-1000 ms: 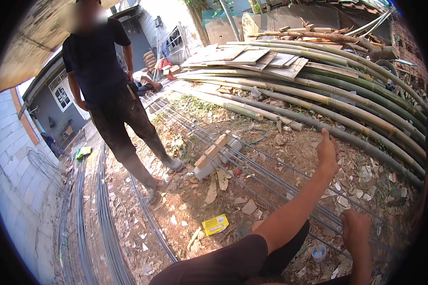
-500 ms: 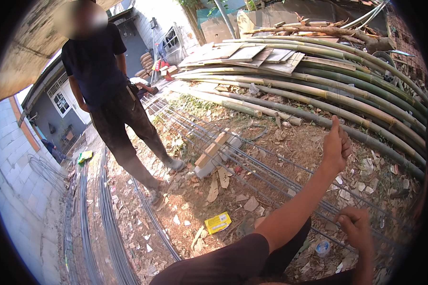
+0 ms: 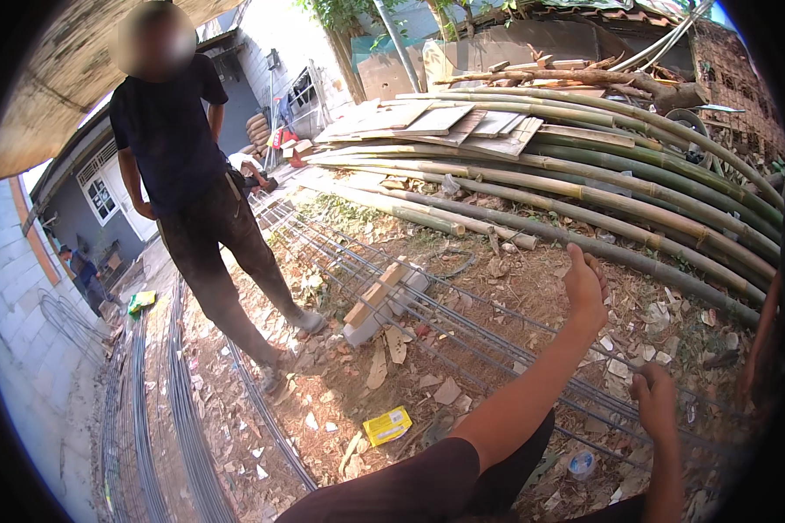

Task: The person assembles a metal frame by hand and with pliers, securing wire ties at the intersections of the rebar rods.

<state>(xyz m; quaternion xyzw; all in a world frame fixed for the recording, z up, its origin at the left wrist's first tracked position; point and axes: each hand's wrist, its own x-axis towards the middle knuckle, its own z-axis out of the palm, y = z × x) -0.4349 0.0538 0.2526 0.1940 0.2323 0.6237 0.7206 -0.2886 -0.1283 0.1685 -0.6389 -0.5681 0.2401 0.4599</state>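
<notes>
Long steel rebars (image 3: 497,344) run from far left to near right, tied with crosspieces into a low frame. Above its near end my left hand (image 3: 587,283) is raised, fingers curled closed and thumb upward; whatever it may hold is too fine to make out. Lower and to the right, my right hand (image 3: 654,392) is closed beside the near rebars, its fingertips pinched together. I cannot tell if it grips anything. Farther along, a wooden block (image 3: 377,292) and a pale concrete block (image 3: 392,312) lie under the bars.
A person in dark clothes (image 3: 170,131) stands at the left, beyond loose rebar bundles (image 3: 187,410). Bamboo poles (image 3: 584,187) with boards (image 3: 445,119) on top are piled at the back right. A yellow packet (image 3: 387,425) and a plastic cup (image 3: 582,465) lie on the littered ground.
My left hand has come down and slightly left; a thin line above its thumb no longer shows. My right hand has risen a little. The view has shifted slightly.
</notes>
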